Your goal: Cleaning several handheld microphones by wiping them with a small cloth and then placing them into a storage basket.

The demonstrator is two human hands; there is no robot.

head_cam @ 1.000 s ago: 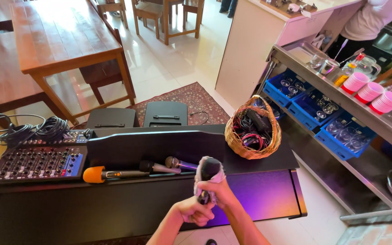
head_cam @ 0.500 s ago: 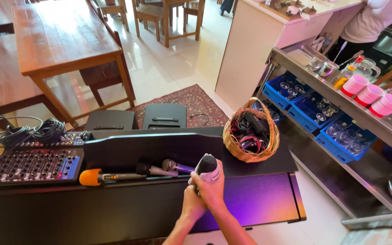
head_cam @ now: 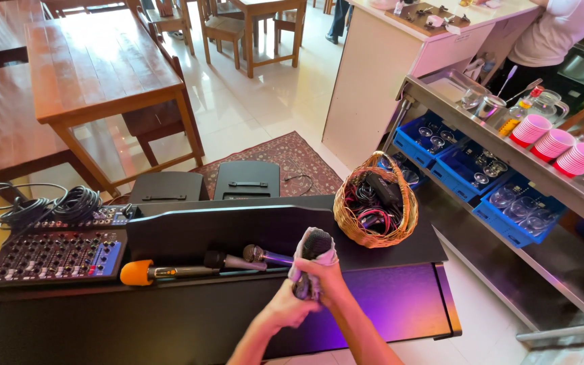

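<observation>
Both hands, left [head_cam: 287, 305] and right [head_cam: 326, 282], clasp a cloth-wrapped mic [head_cam: 313, 249] just right of three mics [head_cam: 205, 264] on the piano [head_cam: 400, 304].

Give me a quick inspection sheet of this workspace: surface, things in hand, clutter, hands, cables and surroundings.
Surface: black piano top, closed, with a purple sheen on its front.
Things in hand: dark microphone held upright, a pale cloth wrapped around it.
Clutter: orange-headed microphone and two more microphones lying in a row; mixing desk.
Hands: left hand in a grip low on the microphone; right hand around the cloth.
Cables: black coil behind the mixing desk; more in a wicker basket.
Surroundings: wooden tables, rug, blue crates of glasses, pink cup stacks, another person at the counter.
</observation>
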